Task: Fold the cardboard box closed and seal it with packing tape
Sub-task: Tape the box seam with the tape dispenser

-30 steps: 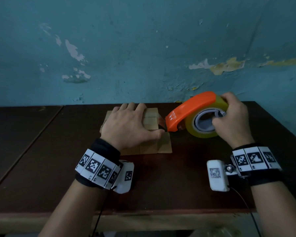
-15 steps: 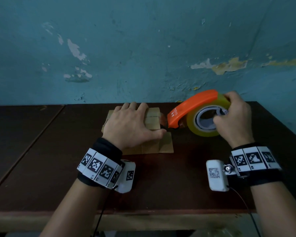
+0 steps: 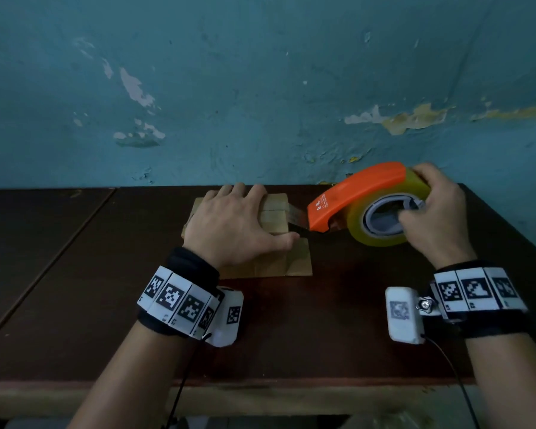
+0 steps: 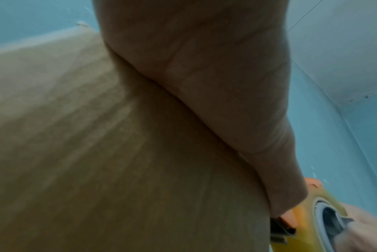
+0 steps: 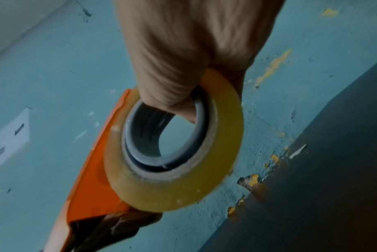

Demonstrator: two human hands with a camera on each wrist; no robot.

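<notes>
White print sits on the side of the orange tape dispenser (image 3: 353,196) near its nose, too small and blurred to read. Square black-and-white coded markers, no letters legible, stand on the left wristband (image 3: 180,301), the right wristband (image 3: 477,289) and both white wrist camera housings (image 3: 403,314). A white sheet (image 5: 10,138) on the blue wall carries dark marks, unreadable.

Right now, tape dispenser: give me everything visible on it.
The dispenser is an orange plastic shell curved over a yellowish clear tape roll on a grey core. Small white print sits near its nose. It is held off the table, nose tilted down toward the box, just right of it. A clear strip of tape runs from nose to box top. The right hand grips it, fingers over the roll, thumb in the core.
</notes>
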